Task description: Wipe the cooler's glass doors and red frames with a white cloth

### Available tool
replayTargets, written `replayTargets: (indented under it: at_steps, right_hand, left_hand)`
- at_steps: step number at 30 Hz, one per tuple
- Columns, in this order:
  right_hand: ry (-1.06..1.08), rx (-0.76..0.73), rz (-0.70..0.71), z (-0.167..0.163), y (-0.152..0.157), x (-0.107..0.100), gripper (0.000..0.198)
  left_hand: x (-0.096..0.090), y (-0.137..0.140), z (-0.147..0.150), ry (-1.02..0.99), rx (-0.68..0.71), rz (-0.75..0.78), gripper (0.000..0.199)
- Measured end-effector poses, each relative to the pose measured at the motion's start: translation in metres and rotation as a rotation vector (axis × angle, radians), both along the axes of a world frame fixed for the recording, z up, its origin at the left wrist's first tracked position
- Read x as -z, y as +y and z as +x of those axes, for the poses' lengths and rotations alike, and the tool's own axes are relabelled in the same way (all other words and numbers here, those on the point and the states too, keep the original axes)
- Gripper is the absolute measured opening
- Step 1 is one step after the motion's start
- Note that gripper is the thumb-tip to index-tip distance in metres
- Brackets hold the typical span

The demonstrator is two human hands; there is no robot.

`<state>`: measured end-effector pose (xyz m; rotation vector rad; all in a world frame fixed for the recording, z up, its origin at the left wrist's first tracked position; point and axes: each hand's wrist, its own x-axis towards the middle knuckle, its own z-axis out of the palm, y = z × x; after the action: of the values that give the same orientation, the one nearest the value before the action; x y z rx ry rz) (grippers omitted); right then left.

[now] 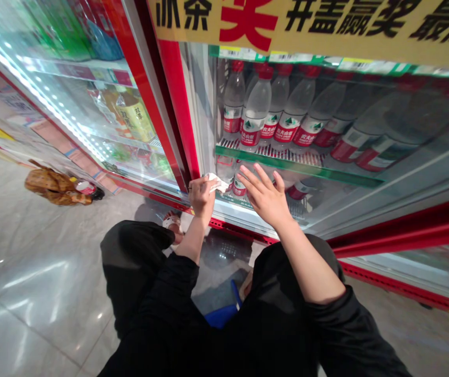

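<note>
My left hand (202, 197) is closed on a white cloth or tissue (218, 183), near the lower left corner of the fridge's glass door (338, 201). To its right, my right hand (265, 196) is open with fingers spread, in front of the glass; whether it touches the pane I cannot tell. Behind the door, water bottles (255, 107) with red caps and red labels stand on a wire shelf with a green front edge (298, 166). More bottles on the level below are partly hidden by my hands.
A red door frame (179, 99) separates this fridge from a lit one at left holding drinks (135, 112). A yellow banner (326, 31) crosses the top. On the tiled floor at left lie a brown bag (49, 185) and a dark-capped bottle (86, 187). A blue stool (222, 315) shows between my legs.
</note>
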<state>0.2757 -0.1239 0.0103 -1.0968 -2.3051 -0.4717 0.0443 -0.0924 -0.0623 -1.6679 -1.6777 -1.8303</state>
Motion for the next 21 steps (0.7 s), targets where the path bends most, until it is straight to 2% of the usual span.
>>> replayTargets:
  at_steps: [4, 6, 9, 13, 17, 21]
  right_hand:
    - [-0.002, -0.001, 0.004, 0.001, 0.001, 0.0, 0.077]
    - [0.002, -0.002, 0.004, 0.0, 0.001, 0.0, 0.077]
    - [0.007, 0.001, 0.009, 0.0, 0.002, 0.001, 0.078]
    - [-0.001, 0.004, 0.008, -0.001, 0.0, -0.001, 0.075]
    - [-0.004, 0.003, 0.005, 0.0, -0.001, -0.001, 0.074]
    - [-0.002, -0.005, 0.0, 0.0, 0.0, -0.001, 0.077]
  left_hand:
    - [-0.013, 0.007, -0.018, -0.123, -0.173, 0.044, 0.011]
    - [-0.025, 0.013, -0.013, -0.161, -0.193, 0.05, 0.015]
    - [-0.031, 0.013, 0.009, -0.181, -0.145, 0.045, 0.02]
    - [-0.021, -0.005, 0.032, -0.188, -0.03, 0.013, 0.027]
    - [-0.015, -0.025, 0.028, -0.084, 0.07, 0.004, 0.027]
    - [-0.017, -0.03, 0.023, -0.043, 0.076, -0.007, 0.024]
